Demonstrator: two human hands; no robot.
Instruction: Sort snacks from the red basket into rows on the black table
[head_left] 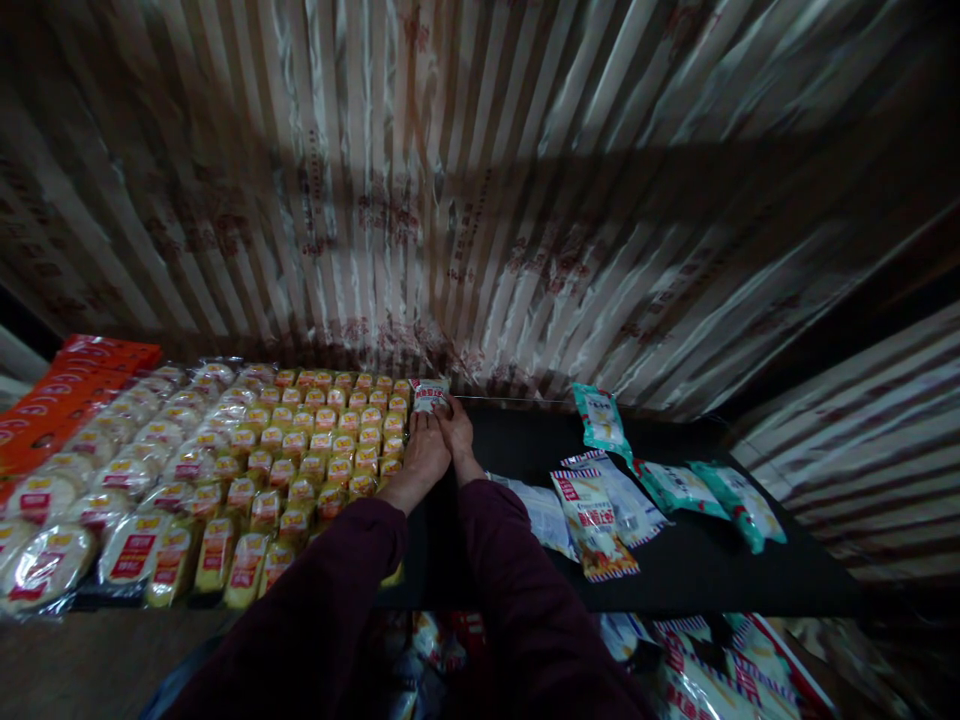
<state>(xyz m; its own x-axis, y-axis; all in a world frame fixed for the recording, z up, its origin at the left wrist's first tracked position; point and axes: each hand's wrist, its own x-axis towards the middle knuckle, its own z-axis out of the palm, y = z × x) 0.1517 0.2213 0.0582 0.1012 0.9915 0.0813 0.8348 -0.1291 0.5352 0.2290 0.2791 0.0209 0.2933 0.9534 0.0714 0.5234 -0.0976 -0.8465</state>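
Striped foil sheeting backs a black shelf (697,560). At its far edge, a small red-and-white plastic snack packet (429,395) is pinched by left hand (424,450) and right hand (457,432). Judged light, crinkly, slippery; best gripped at the seams. Yellow packet rows (300,450) lie left.

Glossy plastic wraps the snack packets (247,470), the shelf top (705,560) is matt black, and the sleeves (517,600) are soft cloth.
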